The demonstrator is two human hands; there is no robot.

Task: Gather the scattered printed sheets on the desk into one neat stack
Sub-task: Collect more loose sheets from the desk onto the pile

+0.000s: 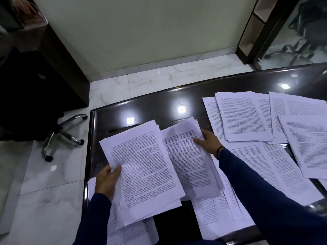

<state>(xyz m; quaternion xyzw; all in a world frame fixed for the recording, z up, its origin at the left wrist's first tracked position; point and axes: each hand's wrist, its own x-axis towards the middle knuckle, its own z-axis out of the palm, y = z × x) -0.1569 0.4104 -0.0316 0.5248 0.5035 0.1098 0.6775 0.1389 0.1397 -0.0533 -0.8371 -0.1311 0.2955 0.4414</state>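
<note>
Nearest the person, loose pages (219,214) lie overlapped at the desk's near edge, not yet collected. Just above them the left hand (106,181) pinches a thick bundle of sheets (145,170) by its lower left corner, thumb on top and fingers closed beneath, tilting it up off the desk, probably so more pages can be slid in. Beside it the right hand (208,141) grips a second bundle (187,156) at its far right edge, fingers curled around the paper, apparently drawing it toward the first. Farther right, several overlapping piles (246,117) cover the glossy dark desk (150,106). The far left strip of the desk is bare, leaving room to square a stack; its left edge drops to the floor beside an office chair (58,133).
</note>
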